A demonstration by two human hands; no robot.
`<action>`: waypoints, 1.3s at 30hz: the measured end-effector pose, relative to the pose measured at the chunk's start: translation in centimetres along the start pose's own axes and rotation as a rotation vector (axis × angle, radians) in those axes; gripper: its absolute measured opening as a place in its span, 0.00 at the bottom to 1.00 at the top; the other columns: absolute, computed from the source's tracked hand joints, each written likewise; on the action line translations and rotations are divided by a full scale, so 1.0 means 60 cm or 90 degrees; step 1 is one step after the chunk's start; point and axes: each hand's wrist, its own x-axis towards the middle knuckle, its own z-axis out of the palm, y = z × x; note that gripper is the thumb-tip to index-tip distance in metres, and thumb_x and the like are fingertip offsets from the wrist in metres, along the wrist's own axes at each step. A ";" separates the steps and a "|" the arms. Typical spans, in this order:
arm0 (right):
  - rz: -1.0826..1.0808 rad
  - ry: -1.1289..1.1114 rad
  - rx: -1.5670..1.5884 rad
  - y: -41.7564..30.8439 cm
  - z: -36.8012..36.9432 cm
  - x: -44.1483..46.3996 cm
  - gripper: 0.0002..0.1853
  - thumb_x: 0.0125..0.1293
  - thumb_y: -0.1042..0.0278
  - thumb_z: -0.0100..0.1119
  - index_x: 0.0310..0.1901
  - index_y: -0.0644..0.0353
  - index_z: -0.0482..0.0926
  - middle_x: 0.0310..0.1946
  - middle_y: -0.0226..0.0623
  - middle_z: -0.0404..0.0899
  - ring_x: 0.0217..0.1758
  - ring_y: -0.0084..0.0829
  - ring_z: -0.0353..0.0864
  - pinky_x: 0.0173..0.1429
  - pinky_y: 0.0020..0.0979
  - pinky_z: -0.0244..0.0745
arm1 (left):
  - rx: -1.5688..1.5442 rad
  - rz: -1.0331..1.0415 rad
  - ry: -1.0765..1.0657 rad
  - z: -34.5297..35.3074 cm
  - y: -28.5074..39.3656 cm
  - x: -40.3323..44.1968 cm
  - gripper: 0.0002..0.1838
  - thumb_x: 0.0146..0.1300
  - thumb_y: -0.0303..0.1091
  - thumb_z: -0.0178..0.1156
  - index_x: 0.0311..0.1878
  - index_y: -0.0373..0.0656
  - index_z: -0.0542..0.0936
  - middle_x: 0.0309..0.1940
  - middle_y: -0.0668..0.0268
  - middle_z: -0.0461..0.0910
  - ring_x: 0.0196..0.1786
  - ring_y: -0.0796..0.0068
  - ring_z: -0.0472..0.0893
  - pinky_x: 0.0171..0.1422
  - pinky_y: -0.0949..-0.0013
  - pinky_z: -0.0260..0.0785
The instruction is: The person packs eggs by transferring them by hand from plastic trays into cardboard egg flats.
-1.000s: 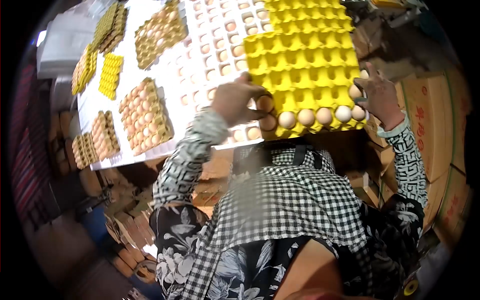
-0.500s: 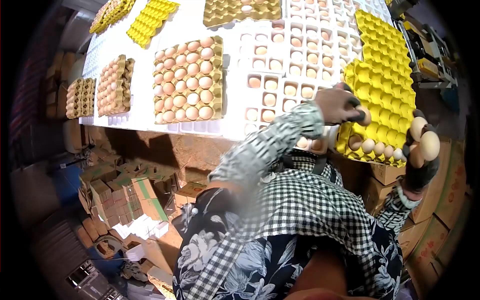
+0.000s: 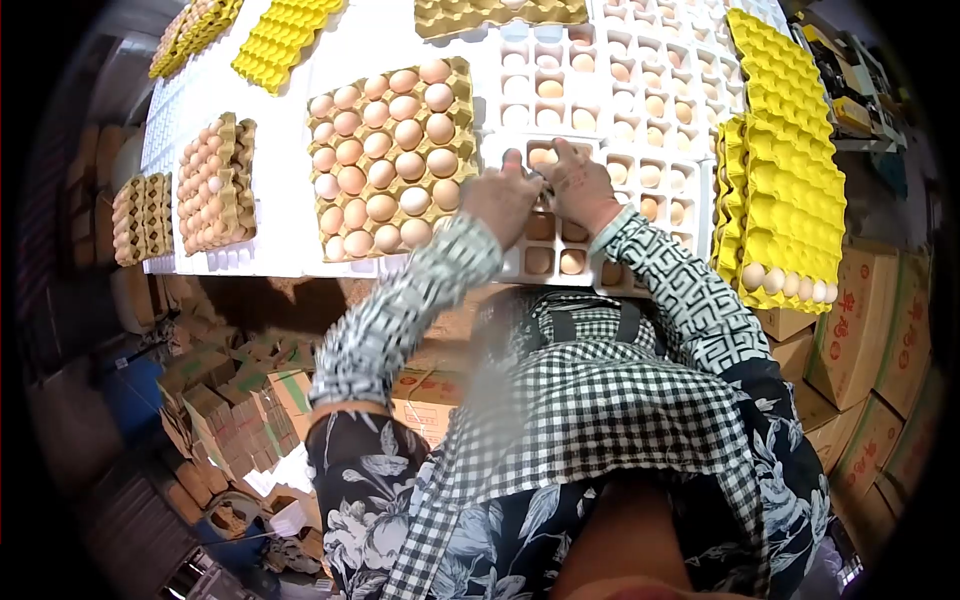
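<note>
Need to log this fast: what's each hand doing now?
Left hand: at the white tray; open or holding, can't be told.
Right hand: beside the left; can't be told either.

- The tabletop [image 3: 285,150] is white.
- A brown tray [image 3: 466,120] full of eggs [image 3: 381,173] sits near the front edge.
- White trays [image 3: 603,80] with square holes, many holding eggs, lie beside it.
- Yellow trays [image 3: 790,200] lie at the right end.
</note>
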 end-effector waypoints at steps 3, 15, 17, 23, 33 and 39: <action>-0.078 0.020 0.125 0.000 0.014 0.041 0.19 0.64 0.58 0.60 0.57 0.41 0.79 0.67 0.46 0.65 0.58 0.49 0.77 0.57 0.43 0.78 | -0.194 -0.077 0.202 0.039 0.004 -0.078 0.25 0.56 0.40 0.67 0.59 0.56 0.80 0.56 0.54 0.73 0.42 0.57 0.85 0.44 0.58 0.80; 0.408 0.221 0.924 0.084 -0.019 -0.069 0.12 0.70 0.73 0.55 0.52 0.60 0.82 0.37 0.27 0.81 0.33 0.17 0.75 0.33 0.20 0.75 | -0.117 -0.260 0.018 0.138 0.066 -0.046 0.30 0.62 0.35 0.58 0.69 0.45 0.68 0.65 0.36 0.67 0.45 0.52 0.85 0.45 0.57 0.79; 0.385 0.137 0.972 0.048 -0.010 -0.084 0.12 0.70 0.74 0.54 0.51 0.62 0.83 0.37 0.26 0.81 0.34 0.17 0.75 0.35 0.20 0.74 | -0.197 -0.236 0.111 0.114 0.066 -0.069 0.30 0.62 0.36 0.60 0.68 0.45 0.69 0.65 0.38 0.67 0.48 0.51 0.84 0.47 0.57 0.79; 0.335 -0.136 1.173 -0.037 0.018 -0.114 0.13 0.63 0.71 0.57 0.49 0.63 0.80 0.36 0.34 0.79 0.38 0.25 0.79 0.44 0.26 0.76 | -1.052 -0.375 0.117 0.111 0.018 -0.240 0.25 0.65 0.36 0.64 0.61 0.35 0.74 0.59 0.52 0.75 0.48 0.63 0.84 0.48 0.66 0.78; -0.364 0.080 0.295 -0.093 0.086 -0.108 0.24 0.55 0.63 0.67 0.55 0.53 0.76 0.56 0.44 0.71 0.62 0.46 0.70 0.65 0.51 0.66 | -0.724 -0.414 0.571 0.232 0.002 -0.260 0.23 0.61 0.21 0.63 0.60 0.33 0.71 0.52 0.55 0.75 0.54 0.66 0.78 0.58 0.67 0.73; -0.135 0.016 0.110 -0.093 0.094 -0.049 0.21 0.61 0.61 0.62 0.55 0.57 0.76 0.52 0.42 0.72 0.54 0.46 0.72 0.59 0.45 0.68 | -0.340 -0.388 0.511 0.348 -0.002 -0.195 0.39 0.49 0.36 0.75 0.64 0.40 0.68 0.62 0.41 0.65 0.63 0.34 0.67 0.66 0.43 0.65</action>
